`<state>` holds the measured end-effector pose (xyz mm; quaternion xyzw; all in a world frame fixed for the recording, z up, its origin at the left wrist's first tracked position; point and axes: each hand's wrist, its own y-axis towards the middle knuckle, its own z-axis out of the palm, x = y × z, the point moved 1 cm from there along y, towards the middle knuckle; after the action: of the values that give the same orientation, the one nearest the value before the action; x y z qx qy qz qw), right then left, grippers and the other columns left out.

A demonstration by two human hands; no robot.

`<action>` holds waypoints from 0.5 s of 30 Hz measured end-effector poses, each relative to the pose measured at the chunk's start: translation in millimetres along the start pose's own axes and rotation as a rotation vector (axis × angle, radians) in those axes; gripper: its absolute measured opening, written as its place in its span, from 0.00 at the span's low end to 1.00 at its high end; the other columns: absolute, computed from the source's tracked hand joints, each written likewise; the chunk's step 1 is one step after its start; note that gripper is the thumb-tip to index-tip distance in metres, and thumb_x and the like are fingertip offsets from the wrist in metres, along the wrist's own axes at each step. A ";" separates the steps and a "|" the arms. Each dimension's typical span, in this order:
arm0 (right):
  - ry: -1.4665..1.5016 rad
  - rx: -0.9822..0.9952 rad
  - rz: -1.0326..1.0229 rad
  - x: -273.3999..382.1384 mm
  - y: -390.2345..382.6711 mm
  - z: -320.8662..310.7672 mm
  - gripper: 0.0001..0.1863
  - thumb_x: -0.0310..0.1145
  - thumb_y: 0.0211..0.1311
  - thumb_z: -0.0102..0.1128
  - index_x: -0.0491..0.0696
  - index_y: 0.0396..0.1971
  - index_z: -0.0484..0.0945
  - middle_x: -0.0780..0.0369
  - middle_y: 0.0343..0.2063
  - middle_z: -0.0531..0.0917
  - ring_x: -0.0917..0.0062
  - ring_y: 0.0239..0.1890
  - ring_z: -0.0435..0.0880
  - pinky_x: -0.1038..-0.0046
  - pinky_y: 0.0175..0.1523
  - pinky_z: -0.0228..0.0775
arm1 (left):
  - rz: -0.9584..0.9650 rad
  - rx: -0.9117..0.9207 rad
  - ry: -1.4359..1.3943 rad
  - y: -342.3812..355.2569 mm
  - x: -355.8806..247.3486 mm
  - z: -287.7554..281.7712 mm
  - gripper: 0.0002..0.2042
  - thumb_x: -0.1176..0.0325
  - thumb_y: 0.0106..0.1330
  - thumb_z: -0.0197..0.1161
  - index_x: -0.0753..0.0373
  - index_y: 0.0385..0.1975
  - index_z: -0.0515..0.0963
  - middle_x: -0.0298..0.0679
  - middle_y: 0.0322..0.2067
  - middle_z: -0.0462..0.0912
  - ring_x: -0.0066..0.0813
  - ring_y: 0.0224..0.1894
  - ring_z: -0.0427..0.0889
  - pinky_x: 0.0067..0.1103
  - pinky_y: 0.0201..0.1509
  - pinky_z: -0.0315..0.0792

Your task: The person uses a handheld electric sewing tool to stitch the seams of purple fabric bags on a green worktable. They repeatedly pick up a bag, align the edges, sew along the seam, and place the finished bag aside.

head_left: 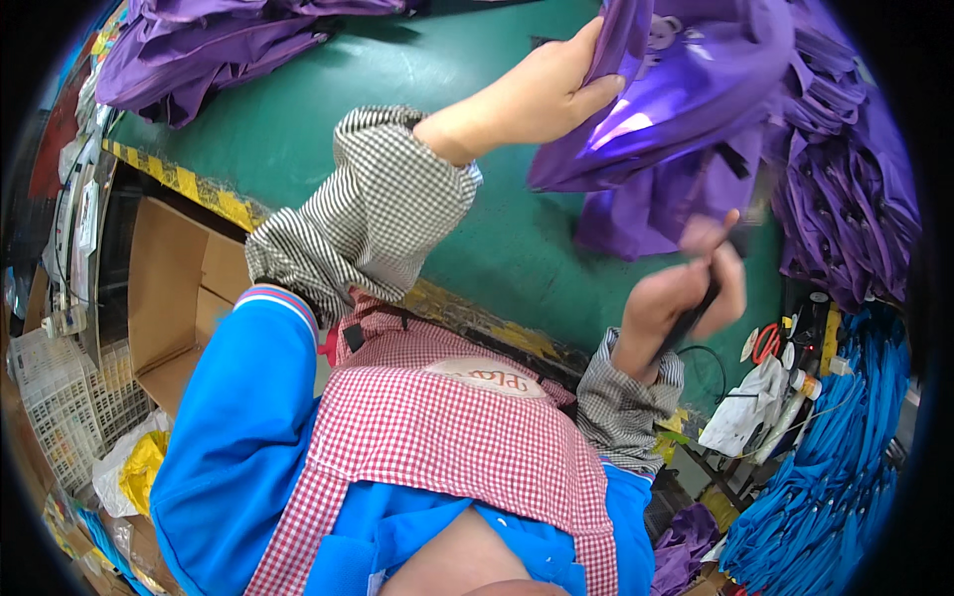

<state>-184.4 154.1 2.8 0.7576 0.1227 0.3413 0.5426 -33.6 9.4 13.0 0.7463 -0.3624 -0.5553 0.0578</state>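
A shiny purple fabric bag (706, 104) with a small printed bear hangs over the green table. My left hand (561, 84) pinches its edge between thumb and fingers and holds it up. Below the bag, my right hand (686, 288) is closed around a slim dark object (688, 323); motion smears the fingers, and its kind cannot be made out. The right fingertips are close under the lower folds, where a short black strap piece (733, 159) shows. Whether they touch the cloth is unclear.
Piles of purple bags lie at the far left (209, 60) and right (845, 179) of the green table (437, 209). Blue straps (825, 447) hang at right, near red-handled scissors (765, 343). A cardboard box (164, 288) stands left, below the yellow-black table edge.
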 end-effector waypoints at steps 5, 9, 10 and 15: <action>0.185 -0.141 0.171 -46.7 17.4 54.1 0.21 0.42 0.67 0.55 0.43 0.48 0.60 0.40 0.60 0.61 0.55 0.65 0.62 0.59 0.67 0.54 | -0.235 -0.055 -0.106 -41.3 12.8 58.0 0.24 0.63 0.61 0.64 0.66 0.54 0.66 0.53 0.46 0.74 0.48 0.51 0.74 0.34 0.56 0.67; 0.353 -0.163 0.021 -31.0 35.4 30.7 0.21 0.48 0.65 0.55 0.51 0.46 0.58 0.40 0.63 0.56 0.46 0.66 0.57 0.42 0.57 0.67 | -0.042 -0.348 -0.323 18.8 -24.9 33.5 0.13 0.66 0.64 0.61 0.68 0.43 0.75 0.43 0.30 0.76 0.25 0.35 0.75 0.22 0.39 0.69; 0.340 -0.274 -0.074 -23.2 45.1 16.5 0.21 0.48 0.66 0.53 0.48 0.39 0.56 0.34 0.59 0.59 0.43 0.64 0.60 0.40 0.60 0.63 | 0.079 -0.439 -0.268 44.5 -48.0 15.6 0.10 0.68 0.65 0.60 0.68 0.39 0.78 0.39 0.23 0.77 0.19 0.27 0.75 0.19 0.32 0.70; 0.040 -0.436 -0.038 -11.6 60.7 -41.6 0.06 0.32 0.67 0.40 0.51 0.39 0.55 0.33 0.54 0.64 0.45 0.59 0.67 0.41 0.58 0.67 | 0.363 -0.224 0.313 244.5 -67.0 96.6 0.16 0.48 0.65 0.53 0.49 0.37 0.83 0.41 0.28 0.84 0.43 0.32 0.84 0.33 0.34 0.78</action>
<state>-231.2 155.3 60.8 0.6130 0.0710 0.3645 0.6974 -242.3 -98.1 148.8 0.7350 -0.4131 -0.4502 0.2940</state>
